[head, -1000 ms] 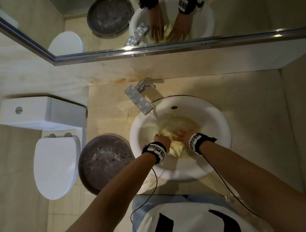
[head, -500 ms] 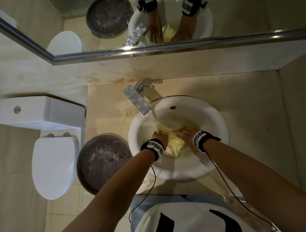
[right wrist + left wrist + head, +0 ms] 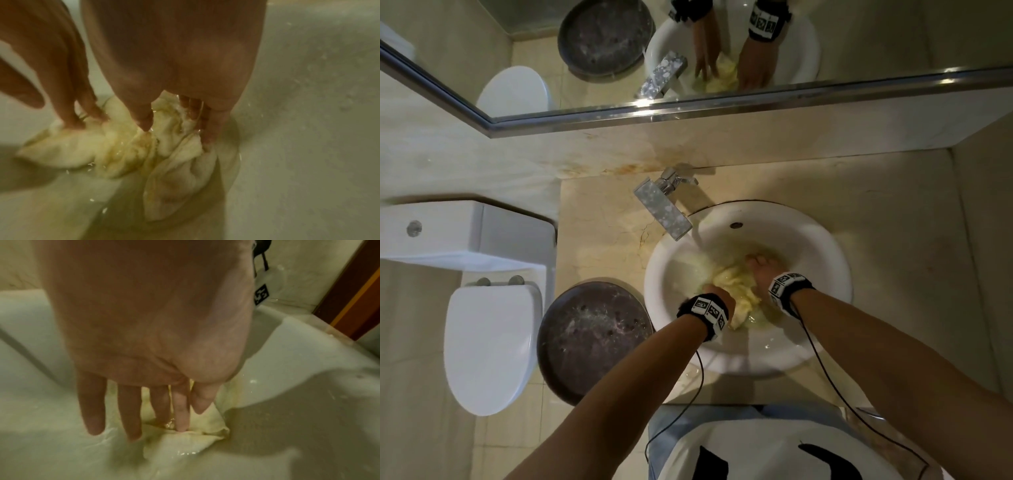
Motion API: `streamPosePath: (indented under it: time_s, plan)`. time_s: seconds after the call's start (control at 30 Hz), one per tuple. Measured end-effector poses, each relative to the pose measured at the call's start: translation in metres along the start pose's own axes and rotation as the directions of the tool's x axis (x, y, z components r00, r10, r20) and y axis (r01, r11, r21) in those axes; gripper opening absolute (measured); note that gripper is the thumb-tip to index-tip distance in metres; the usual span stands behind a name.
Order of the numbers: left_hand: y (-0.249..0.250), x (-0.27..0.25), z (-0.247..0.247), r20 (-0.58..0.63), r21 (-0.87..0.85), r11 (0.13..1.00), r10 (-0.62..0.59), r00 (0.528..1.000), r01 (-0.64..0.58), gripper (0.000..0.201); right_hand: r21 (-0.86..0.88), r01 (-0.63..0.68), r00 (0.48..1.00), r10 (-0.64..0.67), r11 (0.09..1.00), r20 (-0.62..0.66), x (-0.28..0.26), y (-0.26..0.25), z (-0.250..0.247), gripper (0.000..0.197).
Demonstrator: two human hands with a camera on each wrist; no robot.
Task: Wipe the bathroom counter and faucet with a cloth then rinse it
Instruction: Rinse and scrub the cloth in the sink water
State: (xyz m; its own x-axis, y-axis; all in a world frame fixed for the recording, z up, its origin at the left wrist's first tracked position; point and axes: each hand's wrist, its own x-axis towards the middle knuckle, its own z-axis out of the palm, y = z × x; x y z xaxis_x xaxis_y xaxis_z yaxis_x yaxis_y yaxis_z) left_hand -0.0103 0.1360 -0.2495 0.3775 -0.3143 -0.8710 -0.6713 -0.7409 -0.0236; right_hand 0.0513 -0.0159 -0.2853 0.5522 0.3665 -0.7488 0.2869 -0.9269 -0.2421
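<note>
A wet yellow cloth (image 3: 732, 284) lies bunched in the bottom of the white sink (image 3: 825, 246), in shallow water. My left hand (image 3: 717, 294) presses on its near end with straight fingers (image 3: 131, 418). My right hand (image 3: 760, 263) is farther in; in the right wrist view a fold of the cloth (image 3: 123, 154) is gathered between its thumb and fingers (image 3: 205, 129). The chrome faucet (image 3: 662, 209) reaches over the sink's left rim, and a thin stream falls from it. The beige stone counter (image 3: 893, 240) surrounds the sink.
A dark round basin (image 3: 595, 339) sits on the floor left of the counter, beside a white toilet (image 3: 489, 342). A mirror (image 3: 825, 41) runs along the back wall. A side wall (image 3: 986, 257) bounds the counter on the right. Thin cables hang from both wristbands.
My right hand has pushed a little farther into the basin and the cloth is bunched more between the hands. The left hand stays at the cloth's near end.
</note>
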Motion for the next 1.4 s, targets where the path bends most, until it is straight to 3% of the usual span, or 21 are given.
streamPosePath:
  time_s: [0.13,0.23,0.37,0.47,0.57,0.63,0.7,0.77,0.8,0.9,1.0,1.07,1.13,1.2,1.3,1.4]
  plan:
    - [-0.009,0.005,0.012,0.025,-0.007,0.995,-0.103,0.994,0.103,0.032,-0.169,0.085,0.994,-0.094,0.982,-0.048,0.0,-0.006,0.005,0.091]
    - [-0.018,0.006,0.004,0.014,-0.233,0.963,-0.133,0.991,0.132,0.027,-0.369,0.125,0.987,-0.152,0.921,-0.045,-0.003,0.003,0.02,0.106]
    - [-0.024,0.005,0.003,-0.118,-0.495,0.865,-0.168,0.979,0.088,0.046,-0.527,0.093,0.994,-0.053,0.845,0.091,-0.012,0.008,0.037,0.112]
    - [-0.025,0.01,0.011,-0.151,-0.492,0.87,-0.124,0.981,0.034,0.069,-0.49,0.107,0.993,-0.073,0.865,0.089,-0.005,0.006,0.037,0.116]
    - [-0.024,0.017,0.021,-0.131,-0.385,0.922,-0.094,0.987,0.037,0.086,-0.316,0.155,0.987,-0.162,0.936,0.003,0.004,0.003,0.024,0.109]
    - [-0.024,0.018,0.025,-0.139,-0.269,0.963,-0.059,0.989,0.02,0.085,-0.099,0.154,0.987,-0.149,0.983,0.054,0.003,0.001,0.011,0.099]
    - [-0.027,0.019,0.028,-0.161,-0.143,0.988,0.025,0.987,-0.048,0.078,0.01,0.142,0.989,-0.142,0.99,0.028,0.004,0.0,0.008,0.11]
    - [-0.031,0.02,0.033,-0.119,-0.067,0.991,0.105,0.987,-0.113,0.075,-0.043,0.111,0.994,-0.11,0.993,0.015,0.004,-0.007,0.013,0.124]
    - [-0.033,0.019,0.037,-0.099,-0.051,0.991,0.121,0.988,-0.126,0.077,-0.107,0.081,0.996,-0.077,0.991,0.039,0.001,-0.014,0.012,0.122]
    - [-0.04,0.013,0.032,-0.083,-0.024,0.999,0.041,0.996,-0.043,0.074,-0.317,0.001,1.0,-0.003,0.949,-0.006,-0.001,-0.032,0.017,0.103]
    - [-0.035,0.01,0.02,-0.052,-0.053,0.996,-0.069,0.996,0.067,0.071,-0.266,-0.114,0.992,0.094,0.957,-0.087,-0.001,-0.037,0.025,0.083]
    - [-0.023,0.012,0.01,-0.098,-0.091,0.995,-0.061,0.993,0.052,0.065,-0.236,-0.15,0.988,0.137,0.96,-0.072,-0.004,-0.039,0.025,0.074]
    - [-0.01,0.013,0.003,-0.198,-0.092,0.996,-0.012,0.98,-0.007,0.05,-0.231,-0.134,0.99,0.122,0.964,-0.065,-0.004,-0.038,0.024,0.073]
    - [-0.005,0.014,0.004,-0.254,-0.128,0.991,0.01,0.967,-0.044,0.051,-0.181,-0.054,0.997,0.043,0.982,-0.063,-0.005,-0.031,0.019,0.078]
    - [-0.008,0.015,0.013,-0.194,-0.186,0.982,0.002,0.981,-0.039,0.075,-0.152,0.017,1.0,-0.019,0.988,-0.006,-0.011,-0.02,0.007,0.074]
    - [-0.016,0.015,0.014,-0.116,-0.125,0.992,0.008,0.993,-0.023,0.074,-0.165,0.074,0.997,-0.068,0.983,0.04,-0.014,-0.01,0.002,0.073]
